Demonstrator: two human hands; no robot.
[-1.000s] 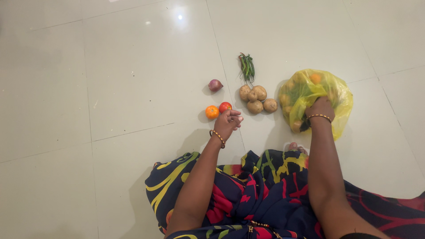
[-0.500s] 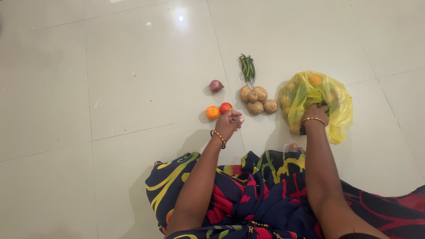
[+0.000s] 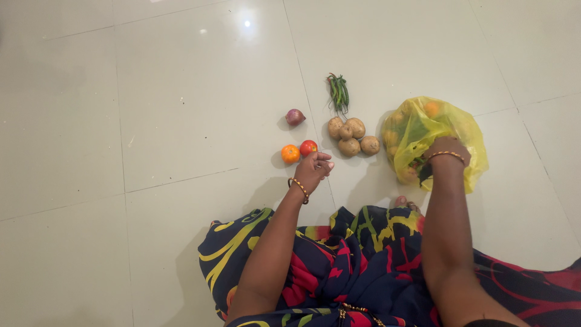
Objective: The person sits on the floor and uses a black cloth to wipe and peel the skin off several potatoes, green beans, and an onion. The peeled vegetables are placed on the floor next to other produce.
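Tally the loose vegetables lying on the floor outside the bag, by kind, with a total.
Potatoes: 4
Tomatoes: 2 (one orange, one red)
Onion: 1
Bunch of green chillies: 1
Total: 8
The contents of the yellow bag are not counted; the right hand is inside it, the left hand beside the tomatoes.

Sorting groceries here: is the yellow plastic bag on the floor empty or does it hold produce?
Holds produce: orange-yellow rounds and green leaves show through the yellow plastic bag, and the right hand reaches into its mouth.
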